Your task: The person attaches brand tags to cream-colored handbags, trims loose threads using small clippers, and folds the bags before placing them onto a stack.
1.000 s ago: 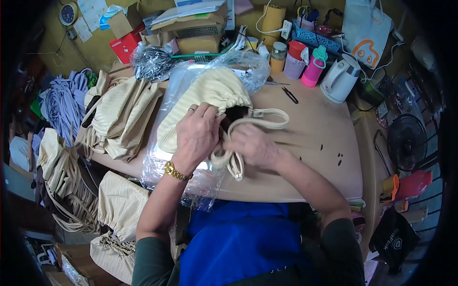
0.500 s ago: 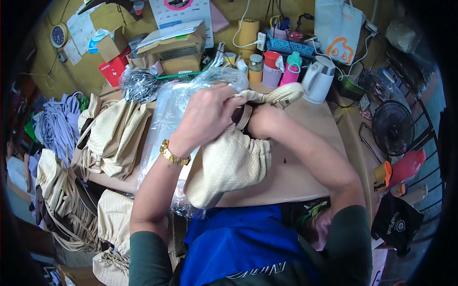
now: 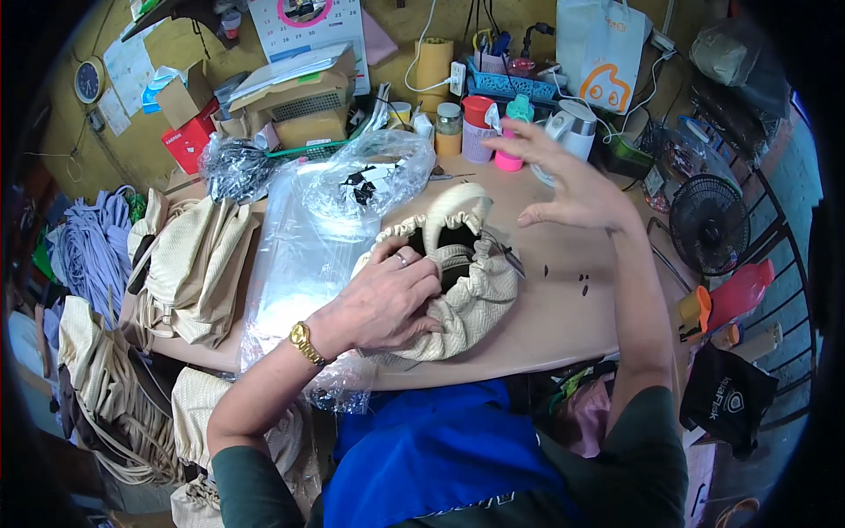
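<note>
A cream woven drawstring bag (image 3: 480, 308) sits on the table, its gathered mouth facing up with a dark lining and a strap inside. My left hand (image 3: 392, 290), with a gold watch at the wrist, lies over the near left rim, its fingers curled round the cloth and their tips partly hidden. Raised to the right of the bag, my right hand (image 3: 572, 180) is empty, fingers spread. A cream handle loop stands up at the bag's far side.
Clear plastic sheets (image 3: 290, 255) lie left of the bag. More cream bags (image 3: 198, 273) are stacked at the table's left. Along the back stand a jar (image 3: 448, 132), a pink bottle (image 3: 510, 157) and a white kettle (image 3: 576, 132). Small dark bits (image 3: 584, 283) dot the table's right.
My right hand has come out of the bag and lifted away to the right, opening. The bag now rests upright on the table; my left hand has moved down onto its near rim.
</note>
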`<move>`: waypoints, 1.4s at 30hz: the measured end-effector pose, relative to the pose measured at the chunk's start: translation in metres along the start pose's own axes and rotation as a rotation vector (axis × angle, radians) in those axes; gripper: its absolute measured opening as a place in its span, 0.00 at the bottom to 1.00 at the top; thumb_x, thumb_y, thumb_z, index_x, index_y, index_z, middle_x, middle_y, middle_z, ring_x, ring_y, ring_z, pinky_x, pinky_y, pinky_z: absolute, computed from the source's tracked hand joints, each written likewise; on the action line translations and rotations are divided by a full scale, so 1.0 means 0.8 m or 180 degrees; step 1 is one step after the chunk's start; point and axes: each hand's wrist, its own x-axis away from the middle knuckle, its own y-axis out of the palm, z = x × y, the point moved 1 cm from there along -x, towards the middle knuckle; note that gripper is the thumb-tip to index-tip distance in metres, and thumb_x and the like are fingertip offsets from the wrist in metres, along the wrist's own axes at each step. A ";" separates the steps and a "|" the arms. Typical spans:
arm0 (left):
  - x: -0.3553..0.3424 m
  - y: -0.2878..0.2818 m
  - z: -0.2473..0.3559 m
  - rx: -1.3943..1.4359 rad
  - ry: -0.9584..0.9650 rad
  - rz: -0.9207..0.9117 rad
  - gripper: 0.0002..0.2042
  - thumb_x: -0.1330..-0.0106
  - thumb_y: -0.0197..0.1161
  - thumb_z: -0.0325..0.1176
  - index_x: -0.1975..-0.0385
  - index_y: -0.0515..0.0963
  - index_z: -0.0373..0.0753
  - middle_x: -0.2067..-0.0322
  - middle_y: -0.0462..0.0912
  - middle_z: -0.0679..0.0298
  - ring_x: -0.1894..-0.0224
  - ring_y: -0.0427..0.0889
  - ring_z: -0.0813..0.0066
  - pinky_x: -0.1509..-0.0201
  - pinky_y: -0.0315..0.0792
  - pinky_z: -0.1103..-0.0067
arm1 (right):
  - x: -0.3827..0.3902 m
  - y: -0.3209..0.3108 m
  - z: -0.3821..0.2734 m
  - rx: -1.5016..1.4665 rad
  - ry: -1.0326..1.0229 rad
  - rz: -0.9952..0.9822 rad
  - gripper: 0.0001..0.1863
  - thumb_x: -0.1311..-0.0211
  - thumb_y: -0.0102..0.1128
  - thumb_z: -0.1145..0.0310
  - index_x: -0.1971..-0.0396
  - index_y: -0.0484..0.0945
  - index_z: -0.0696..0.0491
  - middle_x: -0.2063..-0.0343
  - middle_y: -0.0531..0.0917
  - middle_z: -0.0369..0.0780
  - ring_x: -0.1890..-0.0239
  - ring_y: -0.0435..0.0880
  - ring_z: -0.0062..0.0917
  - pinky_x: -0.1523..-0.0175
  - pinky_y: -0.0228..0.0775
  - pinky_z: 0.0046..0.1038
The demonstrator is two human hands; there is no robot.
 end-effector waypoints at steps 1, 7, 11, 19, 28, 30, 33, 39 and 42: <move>-0.005 -0.001 0.002 0.0100 0.0117 -0.0032 0.19 0.42 0.67 0.47 0.62 0.74 0.38 0.59 0.74 0.59 0.51 0.73 0.59 0.39 0.62 0.64 | 0.003 0.007 0.013 -0.0155 0.0073 0.0027 0.25 0.43 0.66 0.75 0.43 0.77 0.55 0.51 0.83 0.41 0.46 0.80 0.30 0.43 0.71 0.30; -0.012 0.007 0.014 0.0567 0.0211 -0.0326 0.12 0.36 0.59 0.38 0.62 0.69 0.36 0.61 0.75 0.54 0.58 0.79 0.56 0.55 0.73 0.65 | -0.041 0.059 -0.038 -0.2116 -0.0369 -0.1306 0.11 0.38 0.60 0.77 0.57 0.85 0.58 0.61 0.87 0.40 0.55 0.83 0.24 0.47 0.73 0.25; -0.013 0.007 0.024 0.0377 0.0343 -0.0783 0.09 0.33 0.52 0.34 0.62 0.68 0.35 0.72 0.78 0.53 0.70 0.83 0.54 0.67 0.76 0.63 | -0.064 0.105 -0.049 -0.1044 0.0496 -0.2887 0.08 0.40 0.61 0.73 0.65 0.86 0.58 0.66 0.87 0.41 0.64 0.84 0.25 0.57 0.75 0.28; 0.012 -0.055 0.020 -0.0389 -0.0097 -0.0663 0.12 0.38 0.58 0.36 0.61 0.69 0.37 0.86 0.75 0.60 0.79 0.80 0.56 0.68 0.74 0.66 | -0.068 0.093 -0.018 -0.0116 0.2285 -0.3740 0.22 0.42 0.66 0.62 0.51 0.80 0.58 0.58 0.85 0.47 0.57 0.84 0.35 0.52 0.75 0.35; 0.020 -0.060 0.007 -0.0956 -0.0706 -0.0581 0.27 0.39 0.65 0.44 0.41 0.67 0.44 0.74 0.78 0.52 0.73 0.82 0.56 0.71 0.75 0.66 | 0.014 0.061 -0.048 0.0283 0.0619 -0.2569 0.34 0.45 0.67 0.42 0.58 0.78 0.63 0.60 0.81 0.55 0.52 0.80 0.47 0.48 0.72 0.42; 0.012 -0.056 0.014 -0.0534 -0.1248 -0.0294 0.29 0.40 0.65 0.43 0.39 0.66 0.44 0.73 0.77 0.54 0.73 0.83 0.55 0.70 0.76 0.65 | 0.032 0.077 -0.074 0.0657 0.0935 -0.1888 0.28 0.42 0.64 0.45 0.67 0.79 0.60 0.68 0.83 0.51 0.61 0.83 0.46 0.55 0.75 0.43; -0.006 -0.045 0.025 -0.0394 -0.1553 -0.0216 0.22 0.41 0.66 0.39 0.47 0.74 0.41 0.68 0.77 0.55 0.73 0.83 0.56 0.71 0.76 0.65 | 0.036 0.105 -0.108 0.1488 0.0377 -0.1845 0.20 0.42 0.63 0.52 0.69 0.78 0.57 0.70 0.83 0.49 0.65 0.85 0.38 0.60 0.76 0.38; -0.010 -0.025 0.031 -0.0846 -0.0689 0.1082 0.11 0.53 0.73 0.37 0.72 0.81 0.40 0.66 0.78 0.59 0.67 0.81 0.58 0.53 0.69 0.67 | 0.078 0.156 -0.103 0.1260 -0.0641 0.0296 0.10 0.59 0.63 0.69 0.73 0.78 0.54 0.79 0.72 0.36 0.76 0.75 0.29 0.65 0.69 0.30; 0.008 -0.004 0.013 0.0126 -0.1177 0.0785 0.13 0.49 0.73 0.41 0.71 0.82 0.39 0.71 0.81 0.61 0.65 0.79 0.61 0.46 0.63 0.68 | 0.089 0.163 -0.102 0.1158 -0.0366 0.0740 0.12 0.61 0.66 0.71 0.71 0.80 0.53 0.80 0.71 0.35 0.78 0.74 0.26 0.68 0.66 0.29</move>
